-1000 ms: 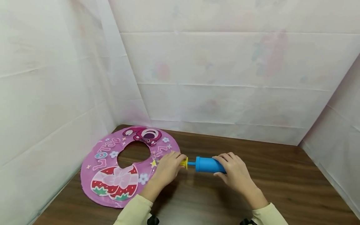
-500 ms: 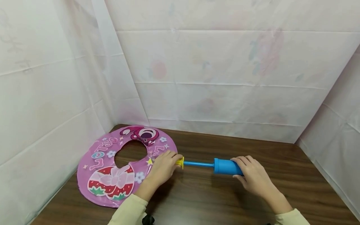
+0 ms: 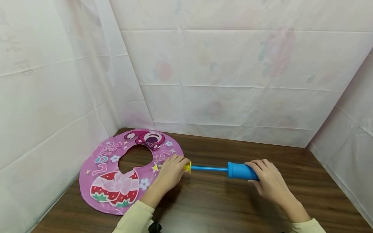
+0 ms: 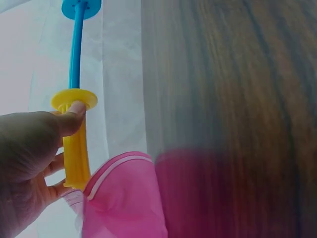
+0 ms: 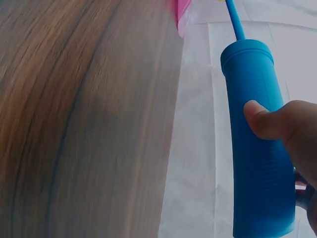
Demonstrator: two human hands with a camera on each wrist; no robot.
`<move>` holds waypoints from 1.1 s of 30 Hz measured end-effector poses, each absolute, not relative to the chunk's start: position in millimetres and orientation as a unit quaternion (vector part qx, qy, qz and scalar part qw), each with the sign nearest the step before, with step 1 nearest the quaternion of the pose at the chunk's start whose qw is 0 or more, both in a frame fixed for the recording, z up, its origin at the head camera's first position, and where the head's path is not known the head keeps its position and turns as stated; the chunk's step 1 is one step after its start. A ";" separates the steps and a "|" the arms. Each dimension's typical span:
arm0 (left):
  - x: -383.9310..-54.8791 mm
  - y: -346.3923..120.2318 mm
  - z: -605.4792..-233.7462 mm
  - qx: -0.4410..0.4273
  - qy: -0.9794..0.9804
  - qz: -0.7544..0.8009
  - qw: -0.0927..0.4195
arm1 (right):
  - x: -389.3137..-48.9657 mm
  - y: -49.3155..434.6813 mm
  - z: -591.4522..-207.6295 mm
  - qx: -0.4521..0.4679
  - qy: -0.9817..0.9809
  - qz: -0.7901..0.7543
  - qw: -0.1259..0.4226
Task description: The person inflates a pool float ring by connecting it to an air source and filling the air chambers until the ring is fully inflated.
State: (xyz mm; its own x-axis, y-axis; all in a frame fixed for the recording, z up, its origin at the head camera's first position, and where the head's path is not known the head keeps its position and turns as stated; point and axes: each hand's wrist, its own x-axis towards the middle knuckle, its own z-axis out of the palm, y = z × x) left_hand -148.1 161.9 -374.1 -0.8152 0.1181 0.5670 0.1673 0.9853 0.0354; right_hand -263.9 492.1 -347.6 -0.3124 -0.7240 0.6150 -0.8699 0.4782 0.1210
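Observation:
A hand air pump lies level between my hands, its blue rod point(image 3: 209, 169) drawn well out of the blue barrel point(image 3: 242, 171). My left hand point(image 3: 172, 171) grips the yellow handle point(image 4: 75, 148), the thumb lying near its round flange. My right hand point(image 3: 269, 179) is wrapped round the barrel's right part, with the thumb along its side in the right wrist view. Beside and partly under my left hand is a flat pink-purple swim ring point(image 3: 90, 184) with a bear, strawberries and lettering. The pump's left end near the ring is hidden by my left hand.
The swim ring lies on the left part of a dark wooden table point(image 3: 209, 207). White printed cloth point(image 3: 233, 64) hangs behind the table and along both sides.
My right hand has moved right with the barrel, pulling a longer length of rod into view. My left hand stays on the handle near the ring, nearly in place.

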 end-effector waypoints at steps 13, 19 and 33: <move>-151.4 166.1 -379.0 -0.072 -0.952 -0.073 0.289 | -255.8 448.3 -351.3 0.511 -0.796 0.119 0.303; -153.6 168.2 -376.8 -0.065 -0.955 -0.076 0.280 | -252.3 424.6 -352.5 0.518 -0.788 0.119 0.311; -150.3 165.5 -379.5 -0.064 -0.959 -0.073 0.267 | -238.1 386.6 -366.3 0.515 -0.791 0.118 0.308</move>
